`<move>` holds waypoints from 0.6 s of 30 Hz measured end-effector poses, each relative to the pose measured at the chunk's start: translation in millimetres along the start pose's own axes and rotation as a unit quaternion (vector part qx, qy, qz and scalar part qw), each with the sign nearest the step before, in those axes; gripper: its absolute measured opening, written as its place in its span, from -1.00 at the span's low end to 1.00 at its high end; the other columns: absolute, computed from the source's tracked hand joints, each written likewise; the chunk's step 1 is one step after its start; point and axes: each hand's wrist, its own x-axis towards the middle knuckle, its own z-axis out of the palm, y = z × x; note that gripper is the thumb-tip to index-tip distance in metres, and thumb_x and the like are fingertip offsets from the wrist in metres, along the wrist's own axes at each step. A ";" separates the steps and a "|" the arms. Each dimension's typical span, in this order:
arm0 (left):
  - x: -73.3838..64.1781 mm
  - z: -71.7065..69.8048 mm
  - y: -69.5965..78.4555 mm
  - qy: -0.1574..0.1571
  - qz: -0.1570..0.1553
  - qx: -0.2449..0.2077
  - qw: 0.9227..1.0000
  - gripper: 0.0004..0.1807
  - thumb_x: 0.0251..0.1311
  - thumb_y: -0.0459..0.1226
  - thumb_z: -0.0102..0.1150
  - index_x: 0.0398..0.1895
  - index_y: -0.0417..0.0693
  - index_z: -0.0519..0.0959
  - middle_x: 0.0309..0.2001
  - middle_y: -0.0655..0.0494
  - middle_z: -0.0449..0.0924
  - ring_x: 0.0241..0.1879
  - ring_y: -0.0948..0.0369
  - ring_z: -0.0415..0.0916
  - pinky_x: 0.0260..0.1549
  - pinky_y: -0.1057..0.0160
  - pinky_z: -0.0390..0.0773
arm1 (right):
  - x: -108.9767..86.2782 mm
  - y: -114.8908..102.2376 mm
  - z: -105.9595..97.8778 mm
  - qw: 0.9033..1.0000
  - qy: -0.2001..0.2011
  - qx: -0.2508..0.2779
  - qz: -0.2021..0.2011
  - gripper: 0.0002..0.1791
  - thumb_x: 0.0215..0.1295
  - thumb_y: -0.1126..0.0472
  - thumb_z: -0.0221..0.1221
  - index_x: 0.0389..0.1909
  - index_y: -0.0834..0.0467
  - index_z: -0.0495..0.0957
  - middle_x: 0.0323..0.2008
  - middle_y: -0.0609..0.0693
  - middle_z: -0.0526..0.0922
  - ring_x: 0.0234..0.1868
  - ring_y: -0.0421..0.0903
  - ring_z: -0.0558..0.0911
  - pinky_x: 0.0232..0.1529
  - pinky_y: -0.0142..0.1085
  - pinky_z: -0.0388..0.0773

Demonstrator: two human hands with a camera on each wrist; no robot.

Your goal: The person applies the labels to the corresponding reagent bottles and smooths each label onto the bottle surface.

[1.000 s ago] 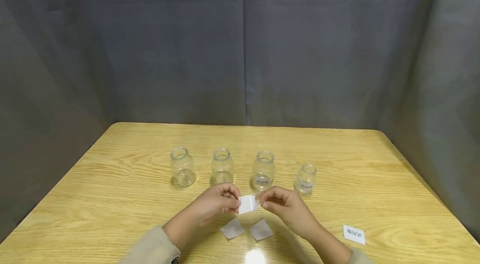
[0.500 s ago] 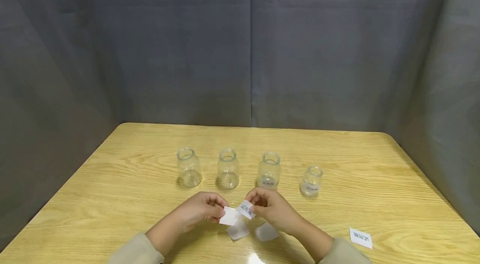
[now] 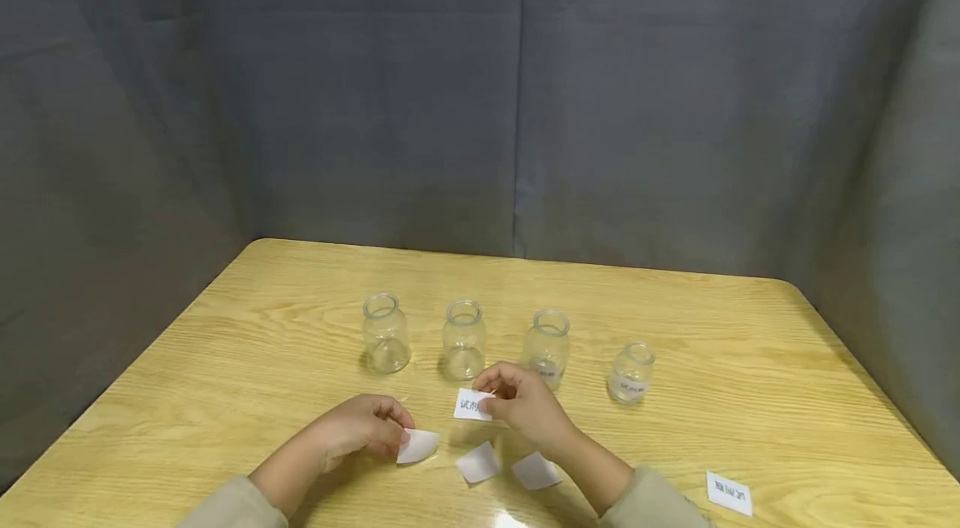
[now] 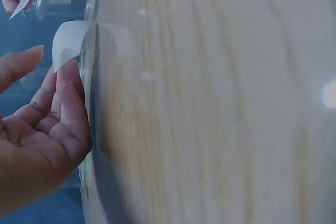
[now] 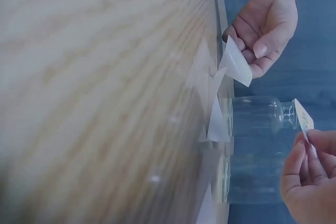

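My right hand point(image 3: 528, 411) pinches a white sticker label point(image 3: 465, 405) by its right edge, printed characters upward, in front of the jars. Part of the print is hidden under the thumb. Low over the table to the left, my left hand point(image 3: 348, 435) touches a blank, curled piece of white paper point(image 3: 418, 446) with its fingertips. In the left wrist view the left thumb stands apart from that paper point(image 4: 68, 45). Behind the hands stand three clear glass jars, the left jar point(image 3: 386, 341), middle jar point(image 3: 463, 345) and right jar point(image 3: 546, 345), the last bearing a label.
A smaller labelled jar point(image 3: 632, 378) stands at the right end of the row. Two blank paper pieces, one left point(image 3: 478, 463) and one right point(image 3: 536, 471), lie near the front. Another printed label point(image 3: 729, 493) lies at the front right. Grey curtains point(image 3: 375, 95) surround the wooden table point(image 3: 225, 361).
The label has come away from the white paper and turned upright in my right hand. My left hand has moved left and down with the blank paper, and its thumb now stands apart.
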 end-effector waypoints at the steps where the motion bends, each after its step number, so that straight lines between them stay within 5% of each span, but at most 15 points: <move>1: -0.5 -1.6 -0.6 0.004 0.002 0.002 1.000 -0.74 -0.05 -0.36 0.07 -0.27 -0.35 0.41 -0.39 0.02 0.43 -0.39 0.16 0.44 -0.33 0.19 0.45 | 0.6 0.0 1.5 1.000 0.004 -0.001 0.002 -0.82 0.03 0.49 0.09 -0.28 0.35 0.43 -0.43 0.00 0.39 -0.48 -0.17 0.29 -0.49 -0.52 0.29; 9: 0.4 -7.6 2.1 0.027 0.008 0.007 1.000 -0.63 0.07 -0.26 0.04 -0.16 -0.40 0.35 -0.28 -0.04 0.46 -0.30 0.13 0.41 -0.25 0.11 0.39 | 8.8 -0.4 10.6 1.000 0.021 0.008 0.012 -0.84 -0.01 0.52 0.09 -0.34 0.34 0.45 -0.44 0.02 0.45 -0.47 -0.15 0.37 -0.48 -0.49 0.35; 18: 15.7 5.5 12.7 0.014 0.012 -0.057 0.998 -0.59 0.03 -0.26 0.10 -0.13 -0.39 0.33 -0.25 -0.04 0.43 -0.25 0.12 0.38 -0.24 0.20 0.40 | 17.9 2.6 16.9 0.999 0.040 0.019 -0.003 -0.87 0.01 0.54 0.06 -0.37 0.38 0.46 -0.44 0.05 0.50 -0.46 -0.16 0.40 -0.46 -0.46 0.37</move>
